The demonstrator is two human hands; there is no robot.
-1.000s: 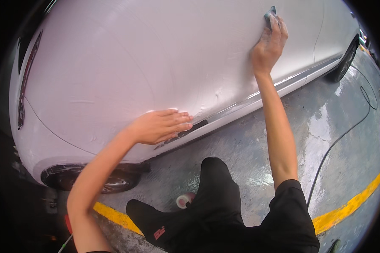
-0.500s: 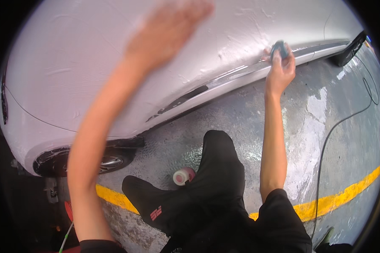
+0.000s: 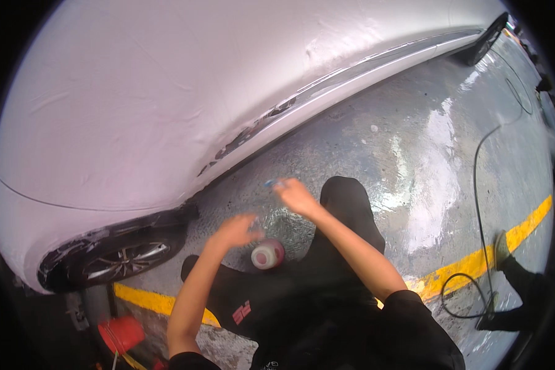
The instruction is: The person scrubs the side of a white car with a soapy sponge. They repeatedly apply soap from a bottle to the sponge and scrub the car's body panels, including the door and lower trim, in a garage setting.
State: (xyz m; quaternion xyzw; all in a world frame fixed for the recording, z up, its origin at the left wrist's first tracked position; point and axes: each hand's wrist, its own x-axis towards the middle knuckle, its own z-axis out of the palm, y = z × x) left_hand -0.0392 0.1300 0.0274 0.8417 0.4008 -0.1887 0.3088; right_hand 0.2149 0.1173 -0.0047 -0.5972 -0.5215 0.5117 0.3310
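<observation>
My left hand (image 3: pixel 239 230), blurred but with its fingers apart and nothing visible in them, is just above and left of a red-and-white round container (image 3: pixel 266 254) on the floor between my legs. My right hand (image 3: pixel 293 193) is closed on a small blue pad (image 3: pixel 272 184), above that container and away from the car. The white car's side panel (image 3: pixel 123 111) is wet, with pale smears and streaks, especially above its lower trim (image 3: pixel 370 65).
A car wheel (image 3: pixel 120 262) is at left, another (image 3: pixel 490 40) far right. A red bucket (image 3: pixel 120 335) stands lower left. A black hose (image 3: pixel 476 179) loops over the wet floor (image 3: pixel 413 142), crossing a yellow line (image 3: pixel 524 228). Another person's legs (image 3: pixel 518 283) are at the right.
Both hands have left the car panel and come down toward the container between my legs. The view has shifted, bringing the red bucket and the other person's legs further into sight.
</observation>
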